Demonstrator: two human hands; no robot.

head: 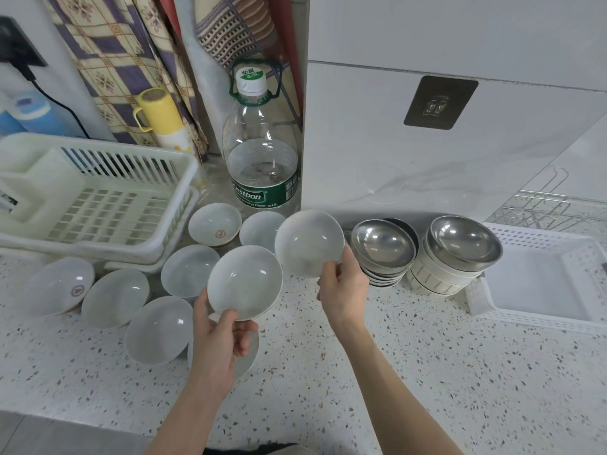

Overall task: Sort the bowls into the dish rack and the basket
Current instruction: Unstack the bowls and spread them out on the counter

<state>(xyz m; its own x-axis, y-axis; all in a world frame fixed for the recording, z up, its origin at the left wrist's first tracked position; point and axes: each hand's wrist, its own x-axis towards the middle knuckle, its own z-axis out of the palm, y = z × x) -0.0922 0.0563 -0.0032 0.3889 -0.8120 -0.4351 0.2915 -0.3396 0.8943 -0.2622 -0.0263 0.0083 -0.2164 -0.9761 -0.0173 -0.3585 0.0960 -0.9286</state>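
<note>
Holding a white bowl [244, 282] pinched at its rim in my left hand [218, 339] and another white bowl [308, 243] in my right hand [343, 290]; I should carry both, level and apart, left to the empty dish rack [98, 205].

Two bare forearms enter from near edge, no sleeves visible up to frame border. Left hand [219, 336] bare: no glove, ring or watch visible. Right hand [341, 290] likewise bare, wrist unadorned. Fingernails short, unpainted where visible. At near edge between forearms, sliver of dark garment [249, 449] beside lighter beige fabric strip [295, 449]; too little visible to tell clothing type.
</note>
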